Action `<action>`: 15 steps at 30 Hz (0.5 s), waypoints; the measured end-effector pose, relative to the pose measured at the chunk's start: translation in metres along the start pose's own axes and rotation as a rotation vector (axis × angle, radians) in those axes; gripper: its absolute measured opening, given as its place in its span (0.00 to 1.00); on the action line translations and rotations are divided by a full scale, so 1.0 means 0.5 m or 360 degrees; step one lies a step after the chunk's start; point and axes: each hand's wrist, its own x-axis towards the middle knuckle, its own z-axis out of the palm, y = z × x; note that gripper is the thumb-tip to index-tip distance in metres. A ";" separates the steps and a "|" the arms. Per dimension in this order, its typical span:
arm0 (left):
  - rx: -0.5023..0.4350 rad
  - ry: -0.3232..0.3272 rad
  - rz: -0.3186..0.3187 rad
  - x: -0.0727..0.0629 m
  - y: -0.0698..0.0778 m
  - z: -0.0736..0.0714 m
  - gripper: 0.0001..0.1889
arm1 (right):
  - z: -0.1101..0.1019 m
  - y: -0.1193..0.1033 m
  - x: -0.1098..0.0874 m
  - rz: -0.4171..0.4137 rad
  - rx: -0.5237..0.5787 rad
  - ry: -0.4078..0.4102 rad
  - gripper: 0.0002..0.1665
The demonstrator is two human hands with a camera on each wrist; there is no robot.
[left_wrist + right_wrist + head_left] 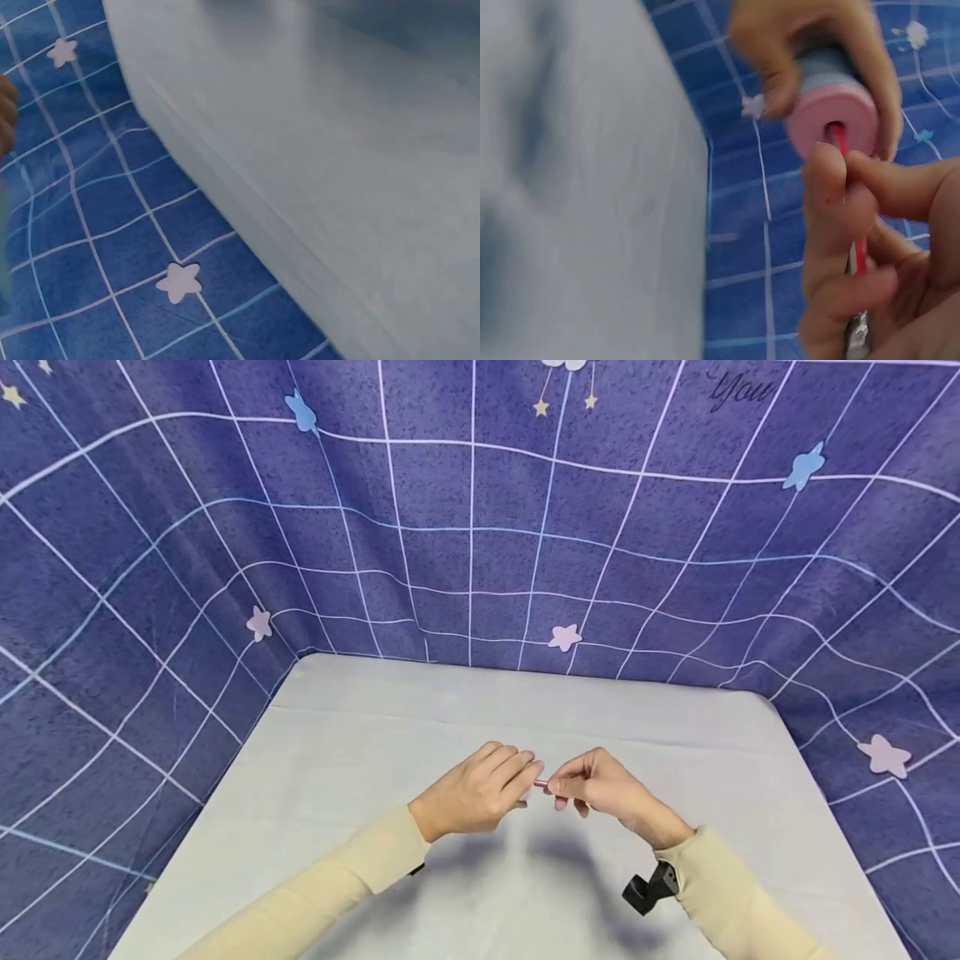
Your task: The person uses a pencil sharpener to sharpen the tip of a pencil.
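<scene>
Red rod (860, 255), pinched by right hand (597, 786), meets cylinder (832, 102) gripped by left hand (482, 787): apparently insertion, next calling for alignment

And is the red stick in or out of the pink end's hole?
In: the right wrist view shows the red stick entering the hole in the pink end.
</scene>
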 end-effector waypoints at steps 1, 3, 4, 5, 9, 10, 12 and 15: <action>-0.0063 -0.0063 -0.0066 0.002 -0.003 -0.003 0.19 | 0.003 -0.001 0.000 -0.0080 -0.0086 0.0074 0.13; -0.0244 -0.0186 -0.0222 0.006 -0.010 -0.010 0.24 | 0.010 0.004 0.000 -0.0318 -0.0321 0.0238 0.10; -0.0355 -0.0253 -0.0316 0.010 -0.014 -0.015 0.28 | 0.013 0.007 0.000 -0.0455 -0.0460 0.0335 0.09; -0.0472 -0.0315 -0.0412 0.014 -0.019 -0.019 0.28 | 0.016 0.012 0.000 -0.0613 -0.0611 0.0436 0.09; -0.1017 -0.0560 -0.0826 0.031 -0.041 -0.033 0.26 | 0.022 0.026 0.005 -0.1233 -0.1139 0.0811 0.10; -0.1151 -0.0617 -0.0919 0.034 -0.047 -0.035 0.26 | 0.022 0.030 0.007 -0.1368 -0.1231 0.0876 0.08; -0.1390 -0.0711 -0.1061 0.039 -0.057 -0.037 0.24 | 0.022 0.034 0.011 -0.1615 -0.1386 0.0983 0.08; -0.1672 -0.0781 -0.1160 0.042 -0.072 -0.040 0.20 | 0.021 0.036 0.017 -0.1906 -0.1657 0.1156 0.14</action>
